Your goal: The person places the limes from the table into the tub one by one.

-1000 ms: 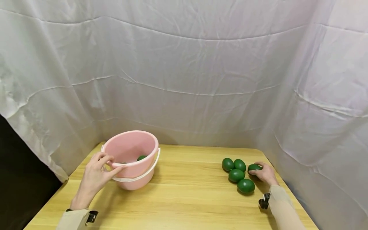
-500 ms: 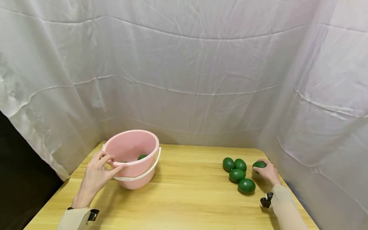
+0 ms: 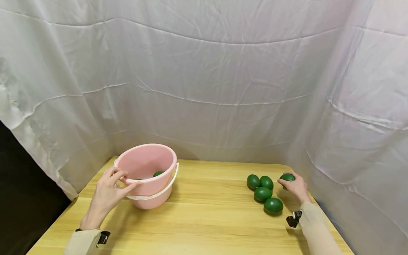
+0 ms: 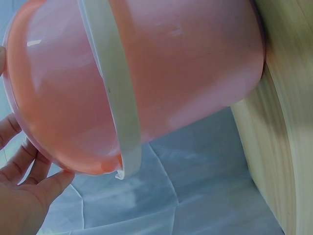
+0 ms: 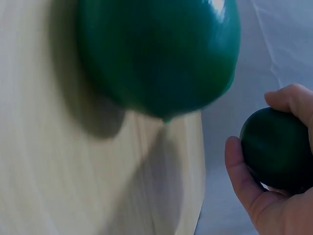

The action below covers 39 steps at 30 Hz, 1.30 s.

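Observation:
At the left of the table stands a pink bucket [image 3: 149,189] with a white handle [image 4: 117,88] hanging across its side. My left hand [image 3: 108,193] pinches its near-left rim, fingers over the edge and thumb outside. Dark green fruit [image 3: 157,174] shows inside the bucket, partly hidden by the rim. On the right, my right hand [image 3: 296,186] grips a glossy, egg-shaped dark green fruit [image 5: 276,147] between thumb and fingers. Several similar fruits [image 3: 262,194] lie grouped just left of that hand. One of them [image 5: 161,54], with a small nub at its end, looms close in the right wrist view.
The wooden table [image 3: 204,219] carries everything, with a wide stretch of its top between bucket and fruits. Pale grey cloth [image 3: 216,127] hangs behind and along both sides. A dark area [image 3: 19,198] lies beyond the left edge.
My right hand has moved its fruit away from the group, a little rightward and then up. My left hand stays at the bucket rim, and the grouped fruits lie as before.

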{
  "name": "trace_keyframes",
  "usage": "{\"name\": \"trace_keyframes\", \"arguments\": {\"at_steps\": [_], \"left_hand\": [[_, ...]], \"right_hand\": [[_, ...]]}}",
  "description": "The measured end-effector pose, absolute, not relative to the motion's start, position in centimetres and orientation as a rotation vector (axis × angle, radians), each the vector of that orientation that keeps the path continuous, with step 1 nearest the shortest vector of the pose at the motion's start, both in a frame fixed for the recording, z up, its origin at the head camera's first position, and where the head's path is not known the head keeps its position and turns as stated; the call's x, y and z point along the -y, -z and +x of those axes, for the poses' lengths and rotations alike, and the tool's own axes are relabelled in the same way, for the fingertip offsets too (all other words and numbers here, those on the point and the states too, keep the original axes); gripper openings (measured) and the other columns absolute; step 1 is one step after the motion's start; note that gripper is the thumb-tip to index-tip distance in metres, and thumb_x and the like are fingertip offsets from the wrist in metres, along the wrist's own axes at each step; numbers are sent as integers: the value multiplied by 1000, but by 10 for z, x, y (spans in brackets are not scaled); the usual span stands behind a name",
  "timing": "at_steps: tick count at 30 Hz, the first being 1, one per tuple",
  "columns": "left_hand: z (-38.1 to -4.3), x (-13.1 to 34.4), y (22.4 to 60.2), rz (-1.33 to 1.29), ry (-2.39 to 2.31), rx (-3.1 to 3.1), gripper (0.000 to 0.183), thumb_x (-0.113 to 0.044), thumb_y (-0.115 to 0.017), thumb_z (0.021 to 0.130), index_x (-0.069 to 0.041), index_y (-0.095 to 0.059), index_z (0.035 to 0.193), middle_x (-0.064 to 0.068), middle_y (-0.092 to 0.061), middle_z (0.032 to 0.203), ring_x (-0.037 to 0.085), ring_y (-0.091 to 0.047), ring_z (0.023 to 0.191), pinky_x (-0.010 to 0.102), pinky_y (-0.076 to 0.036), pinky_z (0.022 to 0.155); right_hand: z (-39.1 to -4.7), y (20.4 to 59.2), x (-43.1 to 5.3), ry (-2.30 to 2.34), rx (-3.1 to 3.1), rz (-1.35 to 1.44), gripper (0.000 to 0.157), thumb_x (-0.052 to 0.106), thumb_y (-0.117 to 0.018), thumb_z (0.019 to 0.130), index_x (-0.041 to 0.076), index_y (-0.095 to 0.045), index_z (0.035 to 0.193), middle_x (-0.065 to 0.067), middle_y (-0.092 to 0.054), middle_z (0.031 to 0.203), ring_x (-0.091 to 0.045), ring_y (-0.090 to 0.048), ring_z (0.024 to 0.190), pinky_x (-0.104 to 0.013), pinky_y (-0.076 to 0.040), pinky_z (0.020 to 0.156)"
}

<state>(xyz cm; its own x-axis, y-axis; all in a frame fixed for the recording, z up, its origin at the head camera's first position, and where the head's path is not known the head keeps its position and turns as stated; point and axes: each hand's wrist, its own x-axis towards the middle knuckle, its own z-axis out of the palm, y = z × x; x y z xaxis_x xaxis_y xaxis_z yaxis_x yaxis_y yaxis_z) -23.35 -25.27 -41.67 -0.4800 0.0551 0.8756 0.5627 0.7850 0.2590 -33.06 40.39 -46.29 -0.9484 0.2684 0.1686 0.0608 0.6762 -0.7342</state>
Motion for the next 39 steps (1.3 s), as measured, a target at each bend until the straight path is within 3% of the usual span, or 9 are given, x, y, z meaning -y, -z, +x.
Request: {"name": "trace_keyframes", "arguments": {"at_steps": [10, 20, 30, 39], "left_hand": [[-235, 254, 417, -460, 645, 2023, 40, -17, -95, 54, -8, -65, 79, 4, -54, 87, 7, -45, 77, 15, -44, 53], [-237, 254, 418, -486, 619, 1965, 42, -16, -95, 51, -8, -67, 80, 4, -57, 87, 14, -47, 74, 12, -38, 57], [-237, 253, 417, -482, 633, 1980, 41, -14, -95, 51, -9, -66, 79, 3, -57, 87, 11, -46, 76, 13, -40, 54], [-237, 252, 416, -518, 609, 1976, 40, -16, -94, 52, -8, -66, 80, 5, -56, 87, 12, -46, 75, 14, -40, 55]], "right_hand": [[-337, 450, -382, -1375, 2558, -133, 56, 13, -71, 86, -1, -48, 135, -34, -46, 127, -33, -65, 94, -30, -60, 71], [-340, 436, -358, -1463, 2501, -141, 52, 20, -72, 88, 4, -52, 133, -24, -48, 127, -24, -63, 93, -27, -59, 74], [-343, 426, -329, -1494, 2520, -65, 44, 18, -71, 88, 8, -56, 128, -23, -49, 125, -29, -60, 96, -42, -59, 81], [-346, 427, -301, -1608, 2500, -13, 43, 17, -71, 89, 11, -56, 128, -21, -48, 127, -31, -60, 99, -48, -57, 85]]}}
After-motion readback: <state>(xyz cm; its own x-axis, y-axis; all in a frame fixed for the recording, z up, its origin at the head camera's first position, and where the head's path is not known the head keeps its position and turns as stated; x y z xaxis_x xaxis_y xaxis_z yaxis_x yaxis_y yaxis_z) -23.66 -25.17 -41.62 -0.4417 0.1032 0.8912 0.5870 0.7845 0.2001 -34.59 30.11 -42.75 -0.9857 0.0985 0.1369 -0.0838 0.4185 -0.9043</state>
